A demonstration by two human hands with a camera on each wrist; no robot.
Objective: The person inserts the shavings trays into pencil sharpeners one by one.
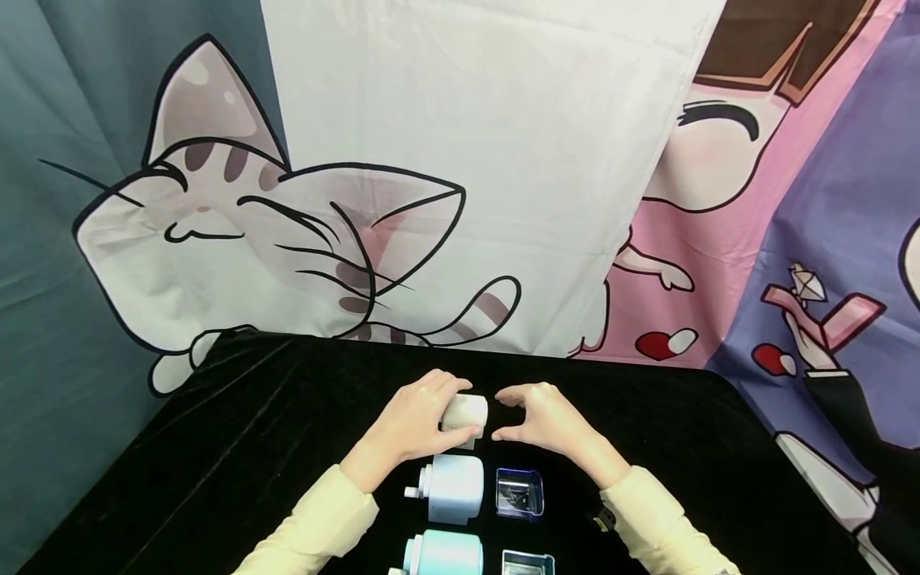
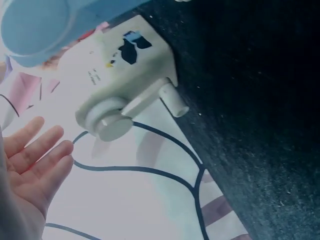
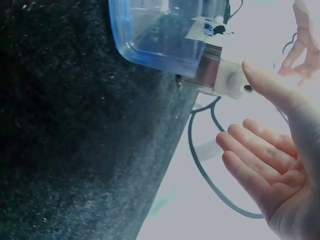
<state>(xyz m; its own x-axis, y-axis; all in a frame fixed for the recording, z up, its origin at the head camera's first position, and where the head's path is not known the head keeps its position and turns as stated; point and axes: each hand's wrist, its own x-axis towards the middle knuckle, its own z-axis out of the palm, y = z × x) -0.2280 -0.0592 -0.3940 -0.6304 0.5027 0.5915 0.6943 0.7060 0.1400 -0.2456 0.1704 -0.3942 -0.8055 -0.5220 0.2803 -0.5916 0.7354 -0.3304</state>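
A white crank pencil sharpener (image 1: 465, 411) stands at the far end of a row, between the two hands. My left hand (image 1: 420, 419) is beside it, thumb and fingers spread around its left side in the head view. In the left wrist view that hand (image 2: 37, 175) has relaxed fingers, just off the white sharpener (image 2: 125, 65) with its crank and dark printed picture. Across from it, my right hand (image 1: 549, 419) holds nothing, its thumb apart from the fingers. The right wrist view shows the same hand (image 3: 275, 155) close to the white sharpener (image 3: 230, 82).
Nearer me are a light blue sharpener (image 1: 456, 487) and a teal one (image 1: 449, 553), cranks to the left. Right of them lie two clear bluish bins (image 1: 519, 471) (image 1: 528, 555). Black cloth (image 1: 287, 447) covers the table, with a printed curtain (image 1: 467, 160) behind.
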